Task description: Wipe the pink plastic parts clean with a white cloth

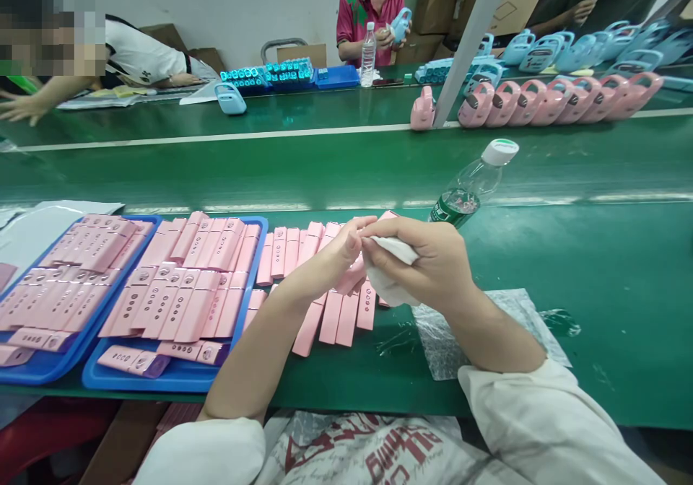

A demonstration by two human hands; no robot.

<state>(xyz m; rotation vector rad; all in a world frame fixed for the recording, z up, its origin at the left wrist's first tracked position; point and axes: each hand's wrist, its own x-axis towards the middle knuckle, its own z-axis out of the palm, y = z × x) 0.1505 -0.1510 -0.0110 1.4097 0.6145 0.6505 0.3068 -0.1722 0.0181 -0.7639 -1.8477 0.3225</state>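
Observation:
My right hand is closed on a crumpled white cloth, just above the green table. Touching it from the left, my left hand is closed around a pink piece that shows below its fingers and is partly hidden by the cloth. Beneath both hands, pink strips with small dark marks lie side by side on the table. More pink strips fill a blue tray on the left.
Another blue tray stands far left. A water bottle leans behind my right hand, near bubble wrap. Across the belt are pink cases, blue cases and a person holding a blue case. Another person reaches in at left.

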